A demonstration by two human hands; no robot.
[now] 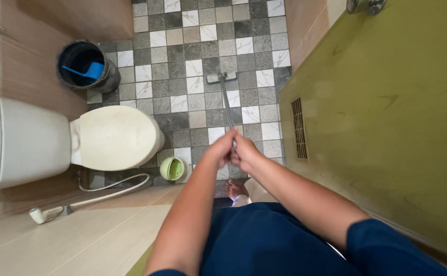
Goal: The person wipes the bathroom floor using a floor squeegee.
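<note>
Mop [225, 97] held in both hands, thin metal pole straight out over the gray and white floor tiles [177, 61]. Flat mop head down on the tiles, far from the feet. Left hand [220, 151] shut tight round the pole end. Right hand [244, 153] shut round it too, just beside the left, touching it. Dark round bucket [86, 65] in the far corner by the wall, with a blue scoop [88, 71] lying inside. Small green bowl [173, 168] on the floor, just beside the front of the white toilet [113, 137], lid down. White spray hose [106, 193] curled low under the toilet. Green door [387, 117] on the right.
</note>
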